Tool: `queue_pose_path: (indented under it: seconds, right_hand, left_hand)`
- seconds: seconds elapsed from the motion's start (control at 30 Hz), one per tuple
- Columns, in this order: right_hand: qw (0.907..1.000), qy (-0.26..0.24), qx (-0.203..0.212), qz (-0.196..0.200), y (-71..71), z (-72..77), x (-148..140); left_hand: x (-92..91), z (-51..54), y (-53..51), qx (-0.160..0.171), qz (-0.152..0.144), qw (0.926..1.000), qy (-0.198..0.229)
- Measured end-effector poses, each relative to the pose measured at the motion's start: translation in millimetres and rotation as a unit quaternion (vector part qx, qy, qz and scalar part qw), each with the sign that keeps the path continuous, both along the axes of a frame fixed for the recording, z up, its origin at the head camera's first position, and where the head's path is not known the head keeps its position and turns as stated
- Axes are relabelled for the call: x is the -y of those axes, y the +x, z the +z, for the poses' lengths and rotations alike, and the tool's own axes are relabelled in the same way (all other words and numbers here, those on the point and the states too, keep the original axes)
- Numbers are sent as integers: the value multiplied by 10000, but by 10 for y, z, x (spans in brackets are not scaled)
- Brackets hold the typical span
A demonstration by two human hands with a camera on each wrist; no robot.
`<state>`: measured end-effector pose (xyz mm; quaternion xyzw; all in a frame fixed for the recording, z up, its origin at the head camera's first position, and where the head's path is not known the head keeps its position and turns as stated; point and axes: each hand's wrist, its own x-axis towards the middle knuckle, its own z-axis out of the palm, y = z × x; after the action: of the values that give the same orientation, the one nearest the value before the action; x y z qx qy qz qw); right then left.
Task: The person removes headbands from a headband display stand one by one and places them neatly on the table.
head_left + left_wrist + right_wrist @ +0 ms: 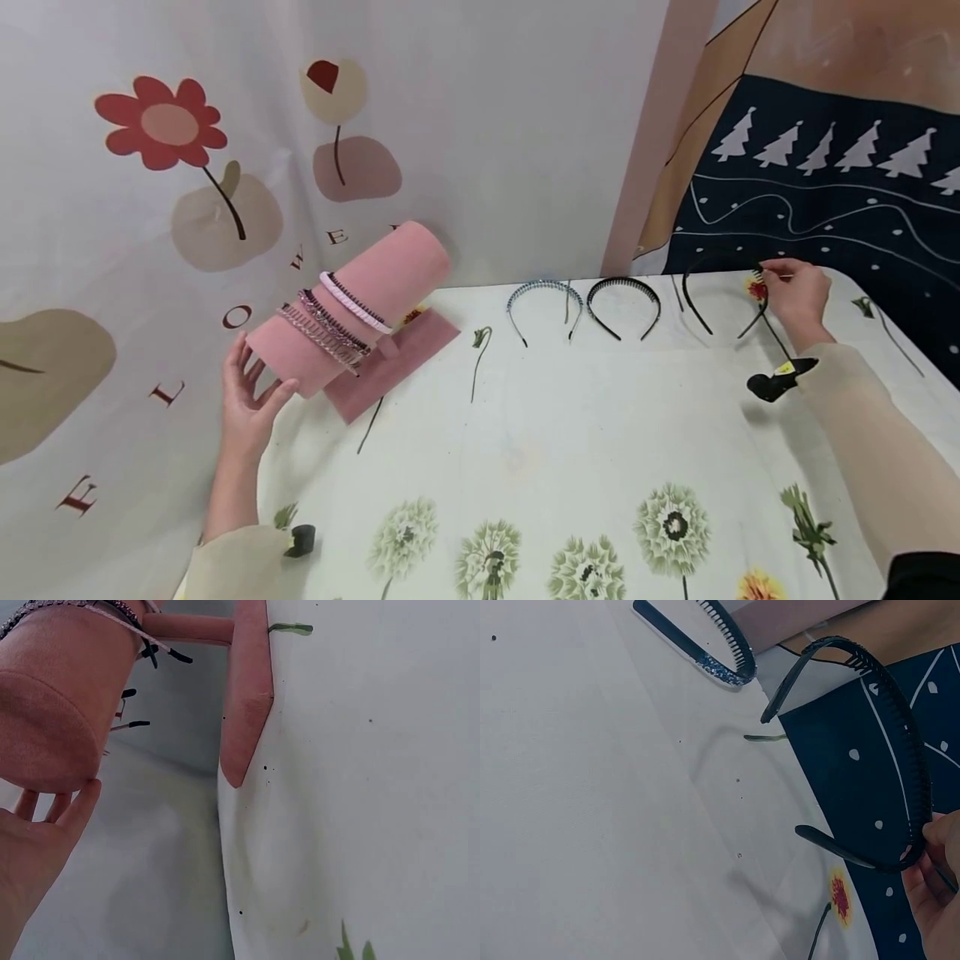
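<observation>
Near the right end of the table, my right hand point(798, 300) pinches one side of a black toothed headband point(922, 772). In the right wrist view its two ends point left, lifted off the cloth. On the left, a pink padded roll of a headband stand point(393, 262) carries a pale pink headband point(352, 302), a dark beaded one point(330, 321) and a silvery-pink one point(318, 337). My left hand point(251, 404) touches the roll's near end with spread, fairly straight fingers and thumb; part of the fingers is hidden behind the roll.
A blue glittery headband point(543, 283) and another black toothed headband point(624, 282) lie along the table's back edge. The stand's flat pink base point(405, 362) is under the roll. A flower-print cloth point(525, 417) covers the table, and a printed curtain point(487, 125) hangs behind.
</observation>
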<state>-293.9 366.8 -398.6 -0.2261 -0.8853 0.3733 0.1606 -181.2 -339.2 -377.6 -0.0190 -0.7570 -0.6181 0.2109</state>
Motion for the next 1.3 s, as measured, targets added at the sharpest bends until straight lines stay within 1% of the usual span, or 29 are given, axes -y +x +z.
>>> queue_pose_path:
  seconds: [0.07, 0.27, 0.43, 0.63, 0.9, 1.03, 1.3]
  right_hand:
    - [10000, 20, 29, 34, 0, -14, -3]
    - [9999, 63, 59, 119, -31, -76, -8]
    - [9998, 123, 43, 169, -48, -150, -7]
    - [9997, -1, 158, 174, -69, -208, -11]
    - [9996, 87, 96, 252, -127, -274, -19]
    - [9994, 153, 123, 299, -143, -287, -10]
    - [9986, 190, 303, 389, -175, -277, 10]
  left_hand:
    - [1, 1, 3, 33, -21, 10000, -3]
    - [6, -18, 7, -29, -115, 9999, 9]
    - [15, -37, 21, -14, -103, 9999, -94]
    - [9, -36, 21, -76, -61, 9998, -181]
    - [-9, -44, 11, -186, -140, 9997, -94]
    - [-4, -49, 10, -180, -158, 9997, -72]
    - [-14, -54, 16, -154, -157, 9997, -124]
